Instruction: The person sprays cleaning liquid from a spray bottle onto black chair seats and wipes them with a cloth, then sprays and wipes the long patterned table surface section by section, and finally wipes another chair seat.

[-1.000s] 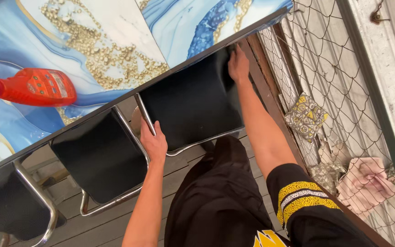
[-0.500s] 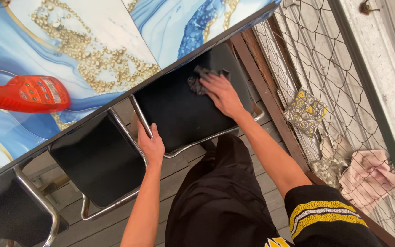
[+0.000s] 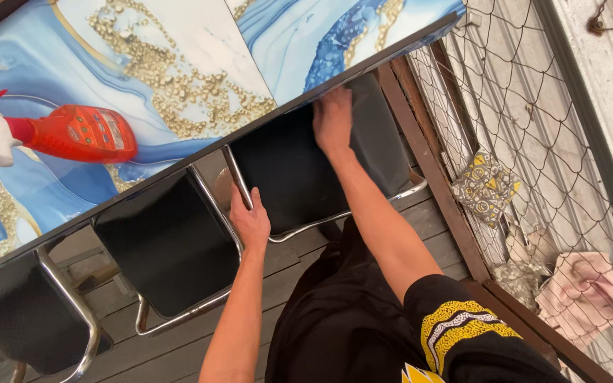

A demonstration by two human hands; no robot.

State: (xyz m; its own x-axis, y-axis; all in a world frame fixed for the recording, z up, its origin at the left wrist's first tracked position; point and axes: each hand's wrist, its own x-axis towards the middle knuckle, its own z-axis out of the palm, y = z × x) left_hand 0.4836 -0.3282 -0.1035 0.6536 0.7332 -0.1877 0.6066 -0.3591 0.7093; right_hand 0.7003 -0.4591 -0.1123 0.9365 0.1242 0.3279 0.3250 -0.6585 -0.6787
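A black chair seat (image 3: 299,177) with a chrome tube frame (image 3: 349,213) is tucked under the table edge. My right hand (image 3: 333,117) lies flat on the far part of that seat, fingertips reaching under the table edge. A dark cloth is under it, almost wholly hidden by the hand. My left hand (image 3: 250,218) grips the chrome tube at the seat's left side. My black trousers and a black sleeve with a yellow pattern fill the lower middle of the view.
An orange spray bottle (image 3: 72,133) with a white trigger lies on the blue, white and gold marbled table (image 3: 179,64). Two more black chairs (image 3: 168,241) stand to the left. At right are a wire mesh fence (image 3: 533,142), a patterned rag (image 3: 487,184) and a pink cloth (image 3: 583,298).
My right hand slid across the seat with the cloth, from the far right corner to mid-seat, then back toward the table edge. My left hand kept its grip on the frame.
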